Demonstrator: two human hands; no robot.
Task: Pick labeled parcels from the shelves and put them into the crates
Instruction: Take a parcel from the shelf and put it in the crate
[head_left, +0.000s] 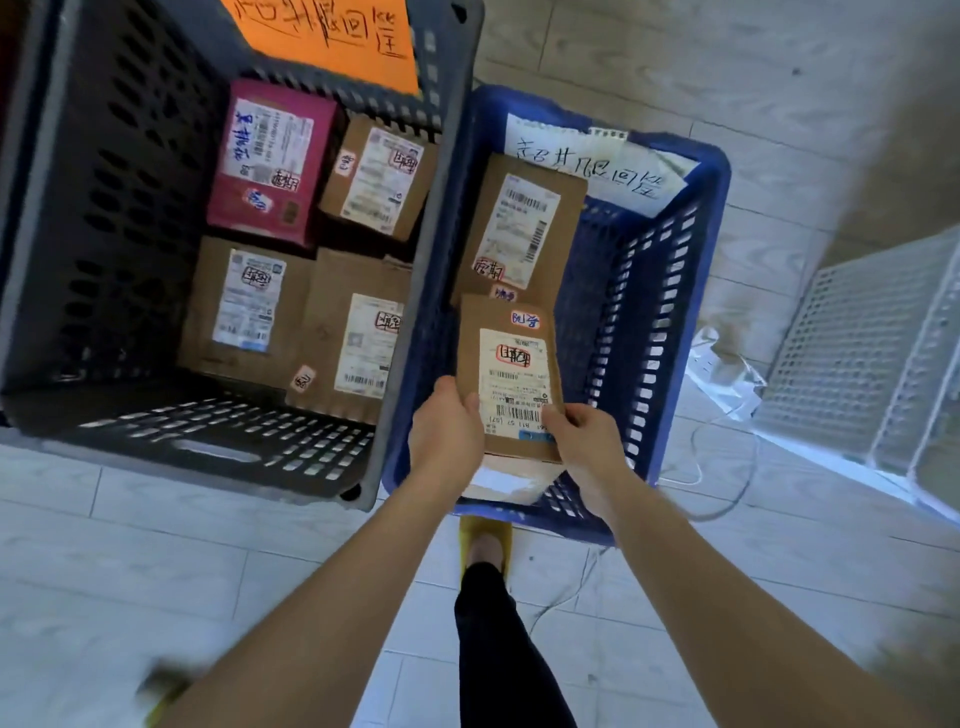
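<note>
I hold a small brown cardboard parcel (506, 338) with a white shipping label over the near end of the blue crate (670, 291). My left hand (445, 431) grips its left lower edge and my right hand (584, 441) grips its right lower corner. Another labeled brown parcel (524, 223) lies inside the blue crate beyond it. The grey crate (104, 218) on the left holds a magenta box (272, 161) and three brown labeled boxes (249, 306).
An orange handwritten sign (327, 36) hangs on the grey crate and a white one (597, 166) on the blue crate. A white wire rack (872, 353), a plastic bag and a cable lie on the tiled floor at right. My foot stands below the blue crate.
</note>
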